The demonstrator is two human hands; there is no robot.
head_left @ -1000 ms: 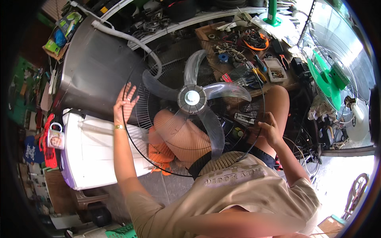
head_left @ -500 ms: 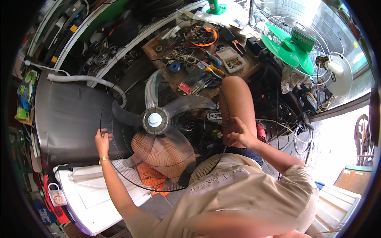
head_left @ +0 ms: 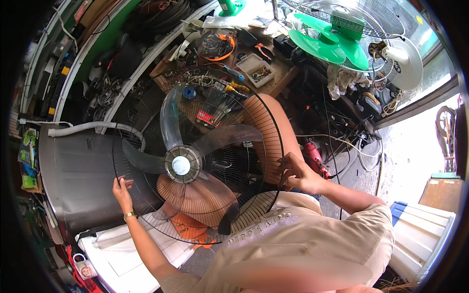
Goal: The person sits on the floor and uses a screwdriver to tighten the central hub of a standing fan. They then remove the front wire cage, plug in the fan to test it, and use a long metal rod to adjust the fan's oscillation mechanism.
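Note:
A large black wire fan guard (head_left: 271, 161) spans the space before my lap, with a fan's see-through blades (head_left: 171, 119) and round pale-blue hub cap (head_left: 181, 166) showing through its wires. My left hand (head_left: 122, 192) has its fingers closed on the guard's left rim. At the right rim, my right hand (head_left: 299, 176) grips the wire edge with curled fingers, close to my bare knee. Hidden behind the guard is the fan's body; I cannot tell whether the guard touches it all round.
A low wooden bench (head_left: 281, 80) beyond the fan carries tools, wires and a screw tray (head_left: 255, 70). Green fan blades (head_left: 326, 41) stand far right. A dark metal drum-like casing (head_left: 93, 176) lies left, above a white panel (head_left: 122, 254). Cables (head_left: 359, 146) trail at right.
My view has shifted and turned a little. The guard's upper wires now show over the bench, and the hub sits lower in view. Both hands stay at the rim.

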